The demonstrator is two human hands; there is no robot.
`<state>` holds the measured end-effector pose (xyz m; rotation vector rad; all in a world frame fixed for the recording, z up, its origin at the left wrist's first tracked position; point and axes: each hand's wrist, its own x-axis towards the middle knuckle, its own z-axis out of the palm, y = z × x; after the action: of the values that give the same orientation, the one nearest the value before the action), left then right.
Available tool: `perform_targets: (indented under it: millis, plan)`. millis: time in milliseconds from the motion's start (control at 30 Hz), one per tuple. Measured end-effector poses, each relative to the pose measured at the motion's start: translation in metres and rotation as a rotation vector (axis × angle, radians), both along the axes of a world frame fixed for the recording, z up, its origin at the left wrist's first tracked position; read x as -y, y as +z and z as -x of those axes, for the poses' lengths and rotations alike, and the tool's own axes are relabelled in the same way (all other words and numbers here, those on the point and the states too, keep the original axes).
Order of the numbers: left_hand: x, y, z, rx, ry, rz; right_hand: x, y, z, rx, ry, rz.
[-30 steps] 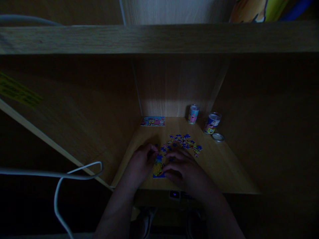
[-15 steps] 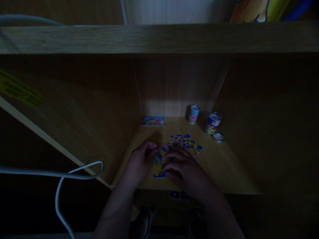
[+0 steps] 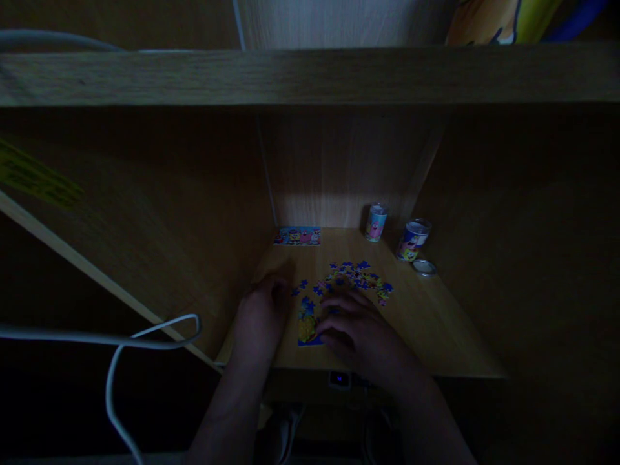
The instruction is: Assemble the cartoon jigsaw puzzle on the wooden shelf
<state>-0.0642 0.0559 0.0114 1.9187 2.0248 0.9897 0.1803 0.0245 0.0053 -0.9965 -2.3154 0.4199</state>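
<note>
- The left hand [image 3: 261, 316] is curled, its fingers narrow; it is dark, so I cannot tell if they hold a piece.
- The right hand [image 3: 353, 326] lies flat, fingers a little apart, holding nothing visible, just beside the joined jigsaw section [image 3: 307, 328].
- Loose jigsaw pieces [image 3: 356, 278] lie ahead of these fingers, and a picture card [image 3: 297, 236] is farther on.
- Light, flat fingers keep joined pieces from sliding.

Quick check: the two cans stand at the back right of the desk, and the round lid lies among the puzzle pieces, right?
No: the round lid lies on the desk beside the nearer can, apart from the puzzle pieces, as the head view shows. That can and the other can do stand at the back right.
</note>
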Motion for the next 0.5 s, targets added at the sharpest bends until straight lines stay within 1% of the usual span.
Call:
perform_targets:
  millis: [100,167,233,333,433,500]
  plan:
    - [0.0008,-0.003,-0.0011,-0.229,0.042,-0.035,-0.0002,-0.0007,-0.0002,-0.002,-0.001,0.0]
    - [0.0,-0.006,-0.0008,-0.301,0.029,-0.1,0.0001,0.0,-0.0003,0.002,-0.004,-0.003]
    - [-0.0014,-0.008,-0.0003,-0.278,-0.022,-0.159,0.0004,0.0012,-0.0002,0.006,-0.002,-0.005]
    - [-0.0031,-0.0086,-0.0014,-0.142,-0.162,-0.209,0.0003,0.0028,0.0003,0.003,0.001,-0.009]
    - [-0.0033,-0.0083,-0.0041,-0.104,-0.284,-0.191,-0.0001,0.004,0.0012,-0.003,0.006,-0.016]
    - [-0.0031,-0.0081,-0.0054,-0.133,-0.299,-0.163,-0.0001,0.0046,0.0016,0.001,0.006,-0.009]
